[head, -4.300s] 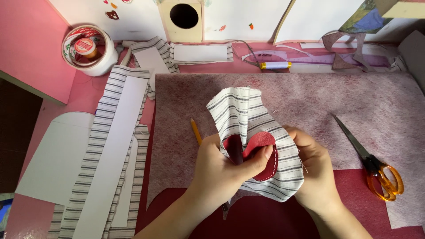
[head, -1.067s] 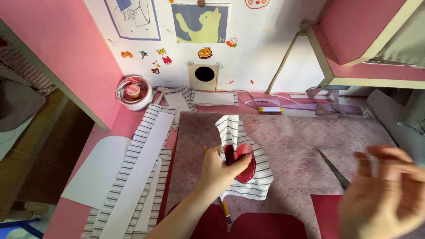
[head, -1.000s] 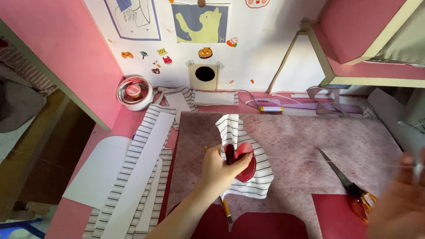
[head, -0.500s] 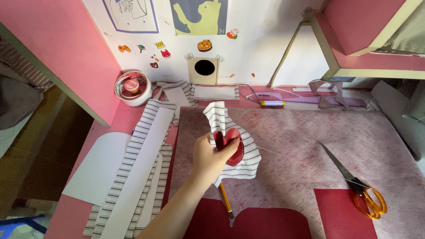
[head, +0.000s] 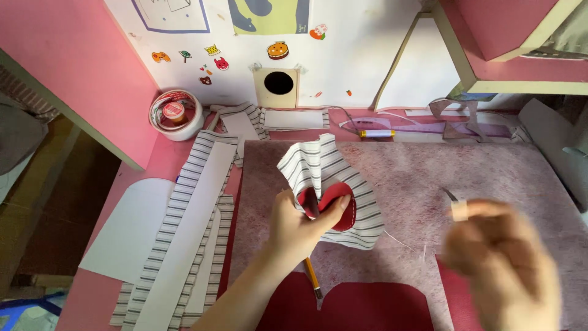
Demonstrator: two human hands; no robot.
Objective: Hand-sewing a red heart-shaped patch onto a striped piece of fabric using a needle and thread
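Over the mottled purple mat on the pink tabletop, left hand up in the middle, fingers closed round a bundle: striped fabric piece wrapped about a red felt piece, thumb pressed on the red part. Bundle sitting right above and against that hand, lifted a bit off the mat, nothing resting flat. Long axis of the striped fabric running roughly up-and-down across the view, leaning slightly, upper end pointing away toward the white back wall, lower edge flaring out to the right of the thumb. Red felt facing the camera, rounded edge with pale stitching turned right.

Right hand down at lower right, well apart from the bundle, badly blurred. Something small and pale pinched at the fingertips, with a thin dark bit poking up-left from it; can't tell what it is, nor exactly how tight the grip is.

Yellow pencil lying on the mat just under the left wrist, tip toward the near edge. Big red felt shape at the bottom edge. Long striped strips stacked off to the left, tape roll in the back left corner.
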